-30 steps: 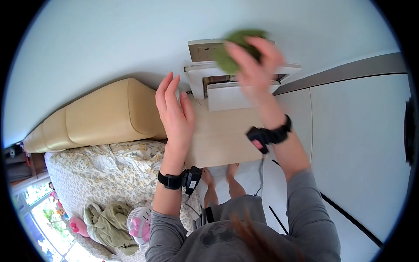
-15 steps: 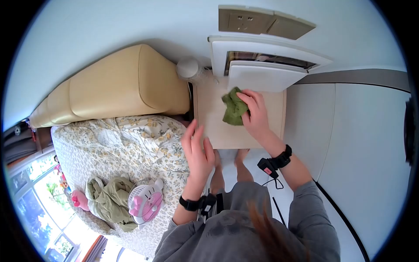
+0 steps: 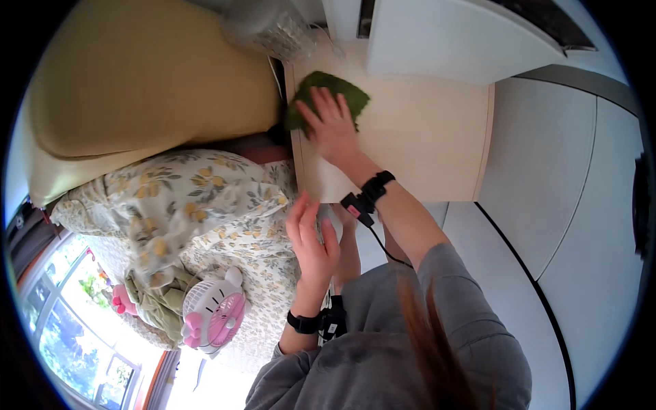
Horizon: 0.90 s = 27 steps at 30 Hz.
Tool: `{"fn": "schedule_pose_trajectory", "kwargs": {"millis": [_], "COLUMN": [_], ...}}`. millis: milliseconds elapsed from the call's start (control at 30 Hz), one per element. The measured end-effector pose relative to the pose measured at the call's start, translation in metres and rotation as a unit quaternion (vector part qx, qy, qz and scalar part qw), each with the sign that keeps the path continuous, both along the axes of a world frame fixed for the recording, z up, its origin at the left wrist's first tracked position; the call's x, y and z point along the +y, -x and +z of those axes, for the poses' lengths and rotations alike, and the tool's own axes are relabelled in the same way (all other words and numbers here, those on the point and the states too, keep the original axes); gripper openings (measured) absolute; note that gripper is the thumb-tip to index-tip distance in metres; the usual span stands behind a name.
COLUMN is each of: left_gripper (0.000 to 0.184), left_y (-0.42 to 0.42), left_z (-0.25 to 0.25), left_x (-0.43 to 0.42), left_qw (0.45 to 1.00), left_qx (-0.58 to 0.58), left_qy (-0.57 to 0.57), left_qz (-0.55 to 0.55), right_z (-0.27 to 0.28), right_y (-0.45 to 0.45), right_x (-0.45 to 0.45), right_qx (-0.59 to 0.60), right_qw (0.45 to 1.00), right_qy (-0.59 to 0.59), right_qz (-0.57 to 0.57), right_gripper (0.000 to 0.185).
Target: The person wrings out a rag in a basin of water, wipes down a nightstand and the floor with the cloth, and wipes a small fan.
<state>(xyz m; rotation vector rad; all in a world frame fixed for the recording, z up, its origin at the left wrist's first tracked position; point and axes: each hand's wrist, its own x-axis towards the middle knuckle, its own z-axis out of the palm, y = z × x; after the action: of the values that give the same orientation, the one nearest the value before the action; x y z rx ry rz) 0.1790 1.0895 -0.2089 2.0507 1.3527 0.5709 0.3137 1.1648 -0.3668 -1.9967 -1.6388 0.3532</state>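
A green cloth [image 3: 352,96] lies spread on the pale wooden tabletop [image 3: 424,137], at its far left corner. My right hand [image 3: 333,130] rests flat on top of the cloth, fingers spread and pressing down on it. Just off the near left edge of the tabletop is my left hand [image 3: 312,239]. It is held in the air with its fingers loosely stretched and nothing in them. Each wrist wears a black strap with a small box.
Left of the table stand a tan padded headboard [image 3: 157,75] and a bed with flowered bedding [image 3: 198,198]. A pink and white fan [image 3: 217,311] sits on the bed. A clear glass-like object [image 3: 273,31] and a white panel [image 3: 451,41] stand at the table's back.
My right hand has moved left with the cloth, from mid-table to the far left corner. The cloth is now flatter under spread fingers. The view has come closer to the table.
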Motion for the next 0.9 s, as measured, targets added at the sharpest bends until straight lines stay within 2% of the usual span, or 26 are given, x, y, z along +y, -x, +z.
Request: {"fn": "schedule_pose_trajectory", "kwargs": {"millis": [33, 100, 133, 200, 300, 333, 400, 500, 667, 733, 833, 900], "left_gripper": [0.035, 0.035, 0.035, 0.035, 0.036, 0.036, 0.035, 0.035, 0.036, 0.035, 0.035, 0.035], "left_y": [0.002, 0.000, -0.003, -0.011, -0.026, -0.030, -0.037, -0.046, -0.046, -0.040, -0.027, -0.019], "left_z": [-0.006, -0.015, -0.017, -0.022, -0.021, -0.022, -0.020, -0.027, -0.039, -0.045, -0.051, -0.047], "left_x": [-0.002, -0.003, -0.003, -0.004, -0.005, -0.006, -0.007, -0.011, -0.016, -0.021, -0.027, -0.030], "left_qw": [1.000, 1.000, 1.000, 0.999, 0.999, 0.999, 0.999, 0.998, 0.996, 0.997, 0.996, 0.995], "left_qx": [0.009, 0.020, 0.027, 0.025, 0.020, 0.018, 0.014, 0.000, -0.015, -0.024, -0.024, -0.018], "left_qy": [0.001, -0.003, -0.013, -0.007, -0.011, -0.009, -0.003, 0.000, 0.029, 0.043, 0.049, 0.064], "left_qz": [-0.006, -0.007, -0.006, -0.021, -0.034, -0.034, -0.051, -0.066, -0.077, -0.063, -0.074, -0.075], "right_z": [-0.001, 0.001, 0.000, -0.001, -0.025, -0.023, -0.022, -0.007, -0.008, -0.018, -0.011, -0.010], "right_y": [0.011, 0.026, 0.033, 0.051, 0.057, 0.042, -0.003, -0.100, -0.204, -0.194, -0.133, -0.087], "right_x": [0.000, -0.007, -0.020, -0.055, -0.090, -0.085, -0.079, -0.086, -0.209, -0.260, -0.275, -0.256], "right_qx": [0.005, 0.024, 0.025, 0.063, 0.068, 0.067, -0.033, -0.063, -0.123, -0.045, -0.116, -0.114], "right_qw": [1.000, 0.995, 0.995, 0.973, 0.967, 0.970, 0.983, 0.998, 0.966, 0.969, 0.953, 0.955], "right_qy": [0.006, 0.006, 0.012, 0.015, -0.024, -0.028, -0.046, 0.011, 0.071, 0.072, 0.084, 0.096], "right_qz": [-0.002, 0.098, 0.094, 0.221, 0.243, 0.232, 0.174, -0.006, -0.215, -0.233, -0.267, -0.256], "right_gripper": [0.064, 0.057, 0.057, 0.049, 0.044, 0.044, 0.044, 0.051, 0.055, 0.057, 0.057, 0.056]}}
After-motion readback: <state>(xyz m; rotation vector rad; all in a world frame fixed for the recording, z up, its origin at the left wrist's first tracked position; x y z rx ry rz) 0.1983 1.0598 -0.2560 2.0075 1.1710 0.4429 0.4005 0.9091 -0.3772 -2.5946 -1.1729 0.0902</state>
